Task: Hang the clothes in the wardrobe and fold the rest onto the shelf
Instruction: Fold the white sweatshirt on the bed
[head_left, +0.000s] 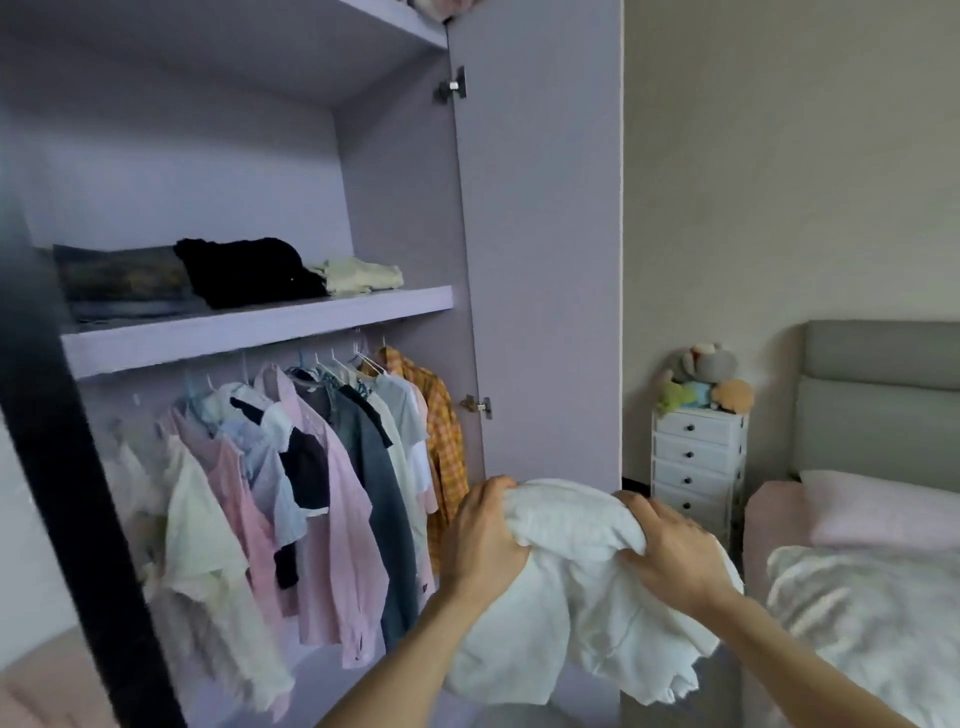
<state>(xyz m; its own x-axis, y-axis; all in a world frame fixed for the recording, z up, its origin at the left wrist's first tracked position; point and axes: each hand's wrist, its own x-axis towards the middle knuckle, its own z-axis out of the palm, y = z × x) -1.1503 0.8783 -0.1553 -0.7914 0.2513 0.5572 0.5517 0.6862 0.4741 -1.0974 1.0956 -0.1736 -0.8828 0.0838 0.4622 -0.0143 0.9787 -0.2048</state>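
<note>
The lilac wardrobe (540, 249) stands with its door swung wide, filling the left and middle of the view. To the right a bed (857, 597) with a grey headboard carries a pale pink pillow and a white patterned cover. Inside the wardrobe, a row of hanging shirts (322, 499) in pink, white, grey and orange check fills the rail below the shelf (260, 332). On that shelf lie folded clothes: a dark patterned stack, a black garment (244, 270) and a cream one (363, 274). A white garment (582, 582) is held up in front of the door, bunched at its top. A white drawer chest (696, 467) beside the bed bears stuffed toys. The left hand (483, 535) grasps the garment's left side; the right hand (670, 551) grasps its right.
</note>
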